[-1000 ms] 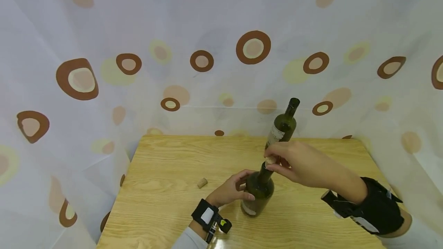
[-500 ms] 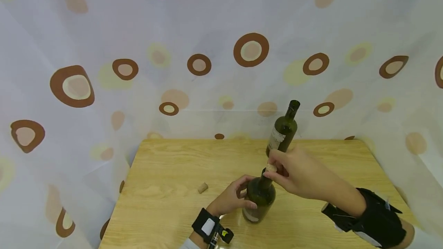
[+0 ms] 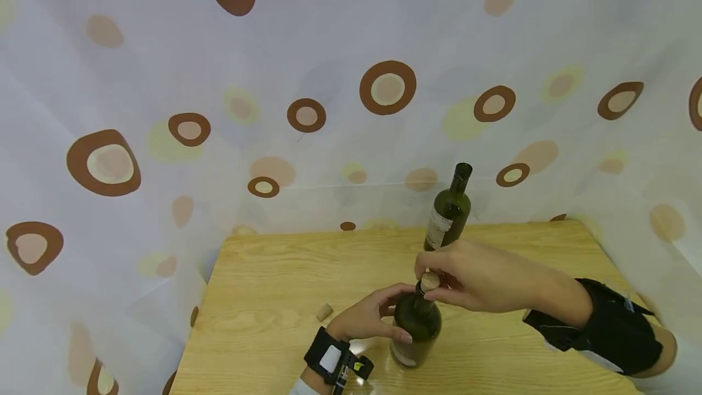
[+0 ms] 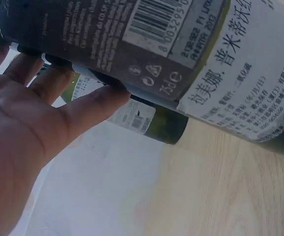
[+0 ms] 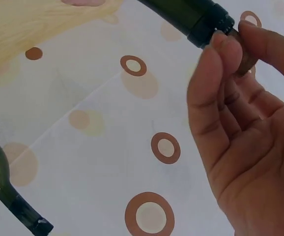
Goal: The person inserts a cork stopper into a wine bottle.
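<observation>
A dark green wine bottle (image 3: pixel 418 328) stands on the wooden table, and my left hand (image 3: pixel 366 320) grips its body from the left. In the left wrist view the thumb lies along the printed label (image 4: pixel 152 44). My right hand (image 3: pixel 474 276) pinches a cork (image 3: pixel 430 281) at the mouth of this bottle. In the right wrist view thumb and fingers hold the cork (image 5: pixel 245 56) against the neck's rim (image 5: pixel 212 25); part of it is hidden by the fingers. A second cork (image 3: pixel 325 312) lies on the table, left of the bottle, near my left hand.
Another green bottle (image 3: pixel 448 215) with a white label stands upright behind my right hand, toward the back edge. The light wooden table (image 3: pixel 274 273) meets a white curtain (image 3: pixel 329 157) with brown and cream circles at the back and sides.
The head view has shifted, so the table and hands appear slightly lower. My right hand still pinches the cork at the bottle's mouth, and the left hand keeps its grip.
</observation>
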A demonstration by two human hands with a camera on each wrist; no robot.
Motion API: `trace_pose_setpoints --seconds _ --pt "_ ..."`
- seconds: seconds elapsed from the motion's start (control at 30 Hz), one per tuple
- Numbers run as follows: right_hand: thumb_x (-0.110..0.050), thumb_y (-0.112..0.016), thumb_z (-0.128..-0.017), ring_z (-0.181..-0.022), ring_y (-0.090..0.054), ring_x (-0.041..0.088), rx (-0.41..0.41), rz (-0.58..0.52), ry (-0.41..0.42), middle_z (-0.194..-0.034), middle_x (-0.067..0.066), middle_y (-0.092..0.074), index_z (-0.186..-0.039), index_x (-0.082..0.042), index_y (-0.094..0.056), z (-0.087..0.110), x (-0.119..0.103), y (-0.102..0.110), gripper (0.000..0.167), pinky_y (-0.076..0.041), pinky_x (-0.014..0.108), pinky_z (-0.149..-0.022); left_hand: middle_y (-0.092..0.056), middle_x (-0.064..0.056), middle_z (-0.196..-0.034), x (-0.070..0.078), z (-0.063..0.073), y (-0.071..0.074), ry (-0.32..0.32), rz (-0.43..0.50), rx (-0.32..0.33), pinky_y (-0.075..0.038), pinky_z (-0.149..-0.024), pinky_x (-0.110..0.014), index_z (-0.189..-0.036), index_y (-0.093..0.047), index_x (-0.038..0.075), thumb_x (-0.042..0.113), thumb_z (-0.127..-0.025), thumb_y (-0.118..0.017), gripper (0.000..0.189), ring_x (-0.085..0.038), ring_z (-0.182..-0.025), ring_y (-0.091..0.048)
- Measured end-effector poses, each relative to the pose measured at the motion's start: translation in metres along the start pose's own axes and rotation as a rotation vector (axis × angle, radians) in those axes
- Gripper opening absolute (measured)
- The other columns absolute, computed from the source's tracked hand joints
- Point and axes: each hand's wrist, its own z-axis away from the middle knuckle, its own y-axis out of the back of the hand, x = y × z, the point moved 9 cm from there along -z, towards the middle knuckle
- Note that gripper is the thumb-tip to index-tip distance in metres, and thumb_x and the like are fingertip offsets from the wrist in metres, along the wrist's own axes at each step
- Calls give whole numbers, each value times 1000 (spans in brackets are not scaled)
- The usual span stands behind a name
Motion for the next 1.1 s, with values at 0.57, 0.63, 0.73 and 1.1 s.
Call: trace_pose_setpoints --seconds 0.57,0.63,0.73,1.1 --pt "-23 -67 -99 -53 -36 -11 73 -74 -32 -63 -19 -43 -93 -21 -55 4 3 -6 13 -38 14 -46 -42 -18 -151 -2 5 -5 -15 60 57 -45 -108 -35 -150 -41 9 27 -90 -77 72 -13 -134 -47" --pt "-22 -68 -98 -52 -37 -11 79 -75 -54 -63 -19 -43 -93 -20 -55 4 3 -7 14 -38 15 -46 -42 -18 -150 -2 7 -7 -25 72 75 -46 -108 -36 -149 -41 8 27 -91 -76 71 -14 -133 -48" --pt "-21 -68 -98 -51 -37 -11 89 -75 -81 -61 -19 -43 -92 -20 -54 5 2 -9 15 -38 15 -45 -42 -19 -150 -2 9 -11 -31 71 98 -46 -107 -36 -149 -41 8 24 -92 -75 68 -16 -134 -48" --pt "-18 -70 -96 -50 -37 -10 119 -72 -128 -59 -19 -42 -91 -18 -54 6 1 -9 17 -37 16 -45 -43 -18 -149 -2 10 -9 -28 37 135 -45 -108 -36 -148 -42 11 26 -91 -76 68 -14 -134 -47"
